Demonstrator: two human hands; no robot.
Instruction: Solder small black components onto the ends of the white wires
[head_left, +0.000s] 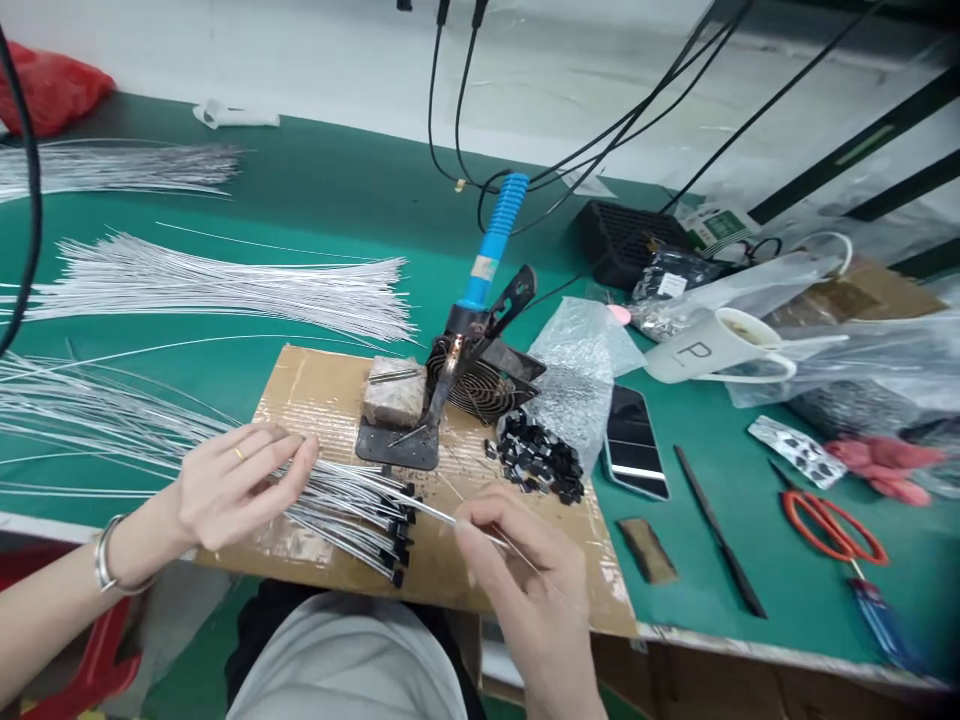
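My right hand (532, 590) pinches a thin white wire (431, 510) between thumb and forefinger. The wire slants from the bundle toward the hand. My left hand (244, 485) lies over a bundle of white wires (341, 500), its fingers loosely bent and apart; its thumb is hidden. Small black connectors (397, 540) cap the near ends of several wires. Beyond them, a blue-handled soldering iron (499, 240) leans in a stand (397, 450) beside a grey block (394, 390). A pile of small black parts (536, 455) lies on the cardboard (442, 580), to the right.
More white wires (225, 285) stretch across the green table at left. On the right are a phone (634, 440), a brown block (646, 550), a dark file-like tool (720, 535), red-handled scissors (832, 530) and a white mug (712, 345). Black cables (637, 110) hang behind.
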